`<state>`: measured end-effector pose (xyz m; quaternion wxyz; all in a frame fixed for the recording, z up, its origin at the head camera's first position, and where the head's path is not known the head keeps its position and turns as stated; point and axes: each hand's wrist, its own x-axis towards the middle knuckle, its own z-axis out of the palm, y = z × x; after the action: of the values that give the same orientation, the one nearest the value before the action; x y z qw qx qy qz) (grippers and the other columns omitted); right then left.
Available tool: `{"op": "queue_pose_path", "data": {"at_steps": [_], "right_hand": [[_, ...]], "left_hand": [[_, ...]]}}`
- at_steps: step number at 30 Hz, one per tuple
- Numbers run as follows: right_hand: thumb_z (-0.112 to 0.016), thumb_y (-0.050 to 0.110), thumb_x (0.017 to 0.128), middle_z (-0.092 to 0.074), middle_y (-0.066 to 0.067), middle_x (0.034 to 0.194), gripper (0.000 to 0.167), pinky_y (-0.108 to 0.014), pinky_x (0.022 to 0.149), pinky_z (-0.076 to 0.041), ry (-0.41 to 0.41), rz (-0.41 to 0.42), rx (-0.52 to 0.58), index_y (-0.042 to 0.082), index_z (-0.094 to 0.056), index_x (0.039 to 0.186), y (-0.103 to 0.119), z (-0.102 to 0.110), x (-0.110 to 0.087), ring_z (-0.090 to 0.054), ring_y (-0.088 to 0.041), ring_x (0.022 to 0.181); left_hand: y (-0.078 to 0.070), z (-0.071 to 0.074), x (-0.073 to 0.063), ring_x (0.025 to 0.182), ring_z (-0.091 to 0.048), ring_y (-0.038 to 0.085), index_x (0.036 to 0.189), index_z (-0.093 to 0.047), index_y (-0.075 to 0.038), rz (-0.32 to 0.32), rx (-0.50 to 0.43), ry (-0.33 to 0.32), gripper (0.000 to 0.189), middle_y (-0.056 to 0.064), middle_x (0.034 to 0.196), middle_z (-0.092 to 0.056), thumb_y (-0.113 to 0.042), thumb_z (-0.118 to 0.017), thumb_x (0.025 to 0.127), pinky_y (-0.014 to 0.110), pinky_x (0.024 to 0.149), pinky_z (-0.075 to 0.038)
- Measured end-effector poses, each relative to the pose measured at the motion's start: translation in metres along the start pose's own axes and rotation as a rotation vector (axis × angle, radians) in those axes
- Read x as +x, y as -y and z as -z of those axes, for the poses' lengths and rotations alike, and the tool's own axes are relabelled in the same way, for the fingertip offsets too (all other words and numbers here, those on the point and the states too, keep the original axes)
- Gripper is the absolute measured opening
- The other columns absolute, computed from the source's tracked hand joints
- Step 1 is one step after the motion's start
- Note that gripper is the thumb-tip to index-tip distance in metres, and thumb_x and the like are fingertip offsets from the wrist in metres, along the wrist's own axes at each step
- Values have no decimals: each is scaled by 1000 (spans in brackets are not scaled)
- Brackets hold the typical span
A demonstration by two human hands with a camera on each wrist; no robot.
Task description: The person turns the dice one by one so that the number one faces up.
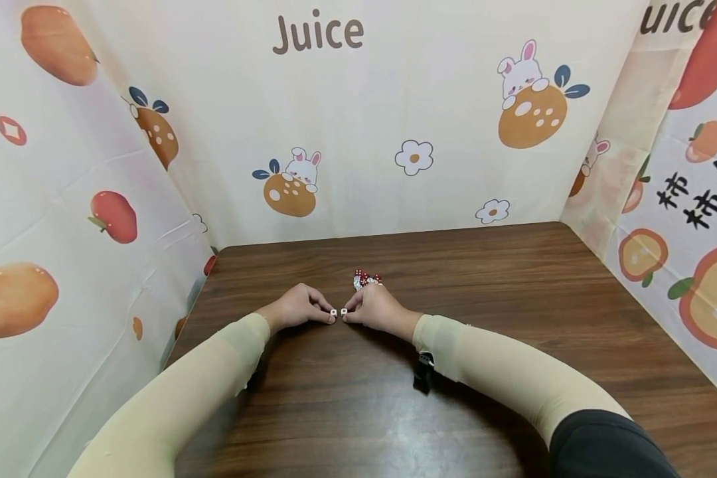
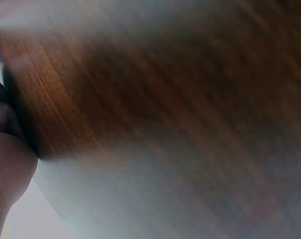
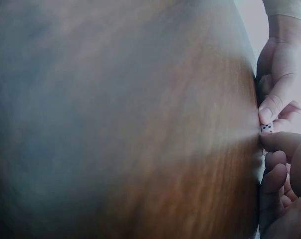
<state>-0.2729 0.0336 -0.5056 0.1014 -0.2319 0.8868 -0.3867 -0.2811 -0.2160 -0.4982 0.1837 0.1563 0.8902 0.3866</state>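
Observation:
Over the middle of the table, my left hand (image 1: 299,307) pinches a small white die (image 1: 333,312) between thumb and fingertips. Facing it, my right hand (image 1: 379,309) pinches another white die (image 1: 344,311) the same way. A narrow gap separates the two dice in the head view. The right wrist view has the left hand (image 3: 280,84) above and the right hand (image 3: 287,184) below, with a spotted white die (image 3: 266,128) between their fingertips. Only part of the left hand (image 2: 8,159) shows at the edge of the left wrist view.
Just behind the right hand lies a small cluster of red and white dice (image 1: 359,279), partly covered by that hand. The brown wooden table (image 1: 358,411) runs back to a fruit-printed curtain (image 1: 358,119), with more printed cloth at both sides.

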Motion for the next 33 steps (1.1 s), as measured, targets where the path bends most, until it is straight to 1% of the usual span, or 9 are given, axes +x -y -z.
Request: {"op": "queue_pose_path", "data": {"at_steps": [8,12,14,16,18,22,26,28,33], "right_hand": [[-93,17,95,-71,8,62,13,-19,55,-47,26,-18,11,8,-91,104,2,2,-1,-59,-1,52],[-93,17,96,-70,9,63,16,-19,53,-47,49,-48,33,7,-90,108,1,6,-3,-59,-3,51],[-93,17,95,-70,10,63,16,-20,52,-47,58,-47,31,8,-90,108,-1,10,-5,-59,-3,51],[-93,17,95,-70,10,64,16,-21,52,-48,70,-27,25,9,-90,108,-4,15,-7,-59,-3,51],[-93,18,95,-70,10,64,15,-21,53,-49,86,13,8,11,-91,108,-8,21,-9,-59,-2,52],[-93,18,94,-70,11,65,16,-21,56,-51,104,78,-12,9,-90,108,-17,37,-14,-59,-2,54],[-91,17,96,-72,10,67,10,-22,56,-52,64,83,-11,10,-90,103,-29,53,-18,-61,-3,54],[-88,17,98,-75,6,69,6,-24,57,-54,32,70,2,11,-90,99,-35,60,-19,-62,-4,54],[-79,17,103,-80,-4,72,16,-26,58,-56,-58,24,16,9,-89,95,-48,72,-18,-65,-7,54]], "left_hand": [[1,1,-1,84,-59,12,103,-93,-15,6,-10,2,16,-3,90,-80,-25,-97,91,29,76,-48],[1,1,-1,83,-58,11,102,-93,-15,1,-4,2,16,-4,88,-79,-25,-97,91,28,75,-48],[2,1,-1,82,-59,11,102,-93,-15,-2,-1,2,15,-4,87,-79,-25,-97,91,28,75,-48],[2,1,-1,82,-59,11,102,-93,-16,-1,2,3,15,-4,87,-79,-25,-97,91,28,75,-48],[2,1,-1,82,-59,11,102,-93,-17,0,6,4,15,-4,87,-79,-25,-98,91,28,76,-49],[2,1,-1,82,-60,11,102,-93,-16,-3,4,7,15,-2,89,-80,-26,-97,92,29,77,-49],[2,1,0,84,-60,12,102,-93,-15,-7,1,8,15,-1,91,-81,-25,-97,92,31,78,-50],[3,1,-1,85,-60,13,102,-93,-15,-7,-1,9,16,-1,92,-81,-25,-97,92,31,78,-50],[3,1,-1,86,-60,13,102,-93,-15,-1,-9,13,15,-1,93,-81,-26,-98,92,30,78,-50]]}}
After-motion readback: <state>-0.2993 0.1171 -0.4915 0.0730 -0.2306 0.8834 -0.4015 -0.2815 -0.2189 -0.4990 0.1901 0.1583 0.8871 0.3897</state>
